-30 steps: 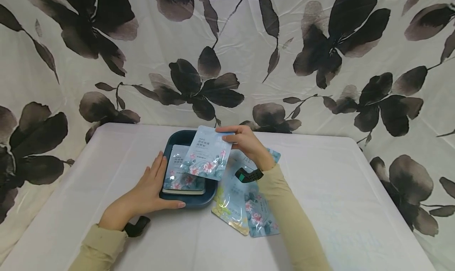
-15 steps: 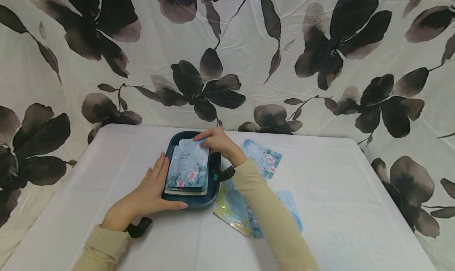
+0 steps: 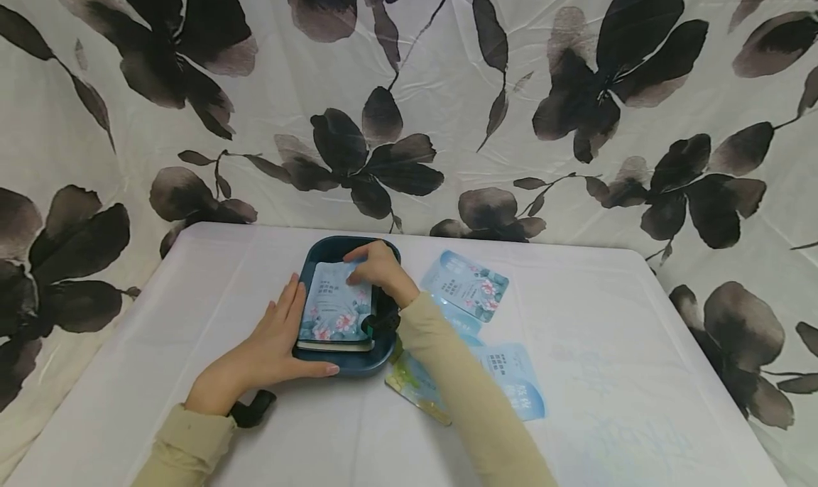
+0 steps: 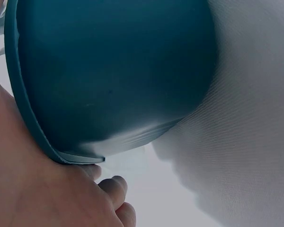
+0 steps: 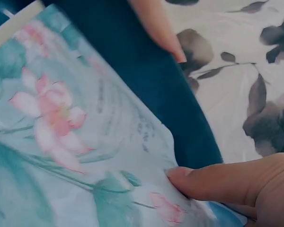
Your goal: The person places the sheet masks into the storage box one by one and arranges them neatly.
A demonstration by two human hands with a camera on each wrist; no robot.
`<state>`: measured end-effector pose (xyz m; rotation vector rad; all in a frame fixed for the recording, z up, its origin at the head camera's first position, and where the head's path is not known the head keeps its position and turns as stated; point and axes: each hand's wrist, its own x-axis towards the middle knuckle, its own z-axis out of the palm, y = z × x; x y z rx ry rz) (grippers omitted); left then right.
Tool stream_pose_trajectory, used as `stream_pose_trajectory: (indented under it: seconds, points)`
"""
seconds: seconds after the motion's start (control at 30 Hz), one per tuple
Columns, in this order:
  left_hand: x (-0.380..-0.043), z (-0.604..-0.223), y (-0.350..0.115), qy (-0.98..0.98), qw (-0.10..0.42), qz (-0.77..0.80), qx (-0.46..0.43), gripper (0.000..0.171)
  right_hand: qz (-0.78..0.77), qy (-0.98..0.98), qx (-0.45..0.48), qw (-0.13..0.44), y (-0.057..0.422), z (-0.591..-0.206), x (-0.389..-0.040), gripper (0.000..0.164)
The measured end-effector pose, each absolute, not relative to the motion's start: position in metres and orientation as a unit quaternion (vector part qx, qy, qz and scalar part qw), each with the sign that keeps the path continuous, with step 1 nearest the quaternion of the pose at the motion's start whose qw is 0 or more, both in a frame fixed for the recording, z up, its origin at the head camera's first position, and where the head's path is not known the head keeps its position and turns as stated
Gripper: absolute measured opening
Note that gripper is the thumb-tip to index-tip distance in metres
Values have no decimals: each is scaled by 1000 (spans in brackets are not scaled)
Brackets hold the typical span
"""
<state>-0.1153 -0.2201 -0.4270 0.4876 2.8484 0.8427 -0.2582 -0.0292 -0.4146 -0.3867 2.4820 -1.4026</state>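
A dark blue tray holds a book with pale page edges, with light-blue, flower-printed sheet mask packets on top. My right hand pinches the upper edge of the topmost sheet mask packet, which lies over the stack. In the right wrist view the thumb presses on the packet's face; the other fingers are mostly hidden. My left hand rests against the tray's left side, fingers straight along the rim and thumb stretched across the near edge. The left wrist view shows the tray's outer wall beside that hand.
Right of the tray, more packets lie on the white table: a flowered one at the back, a pale blue one nearer, and a yellow-green one partly under the right sleeve. A floral cloth hangs behind.
My right hand has carried the packet leftward from over the tray's right side and lowered it onto the stack. My left hand has stayed at the tray's side.
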Motion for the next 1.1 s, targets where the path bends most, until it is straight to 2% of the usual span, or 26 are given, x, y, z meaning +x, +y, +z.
stream_pose_trajectory:
  seconds: [0.4,0.6,1.1]
  points:
    - [-117,-428,-220,943,69,280,164,141,-418,892,-140,98,-33,-421,-256,41]
    - [-116,-428,-220,943,69,281,164,141,-425,887,-146,103,-34,-423,-254,43]
    - [-119,-430,-218,946,63,274,162,142,-423,875,-222,79,-13,-404,-245,34]
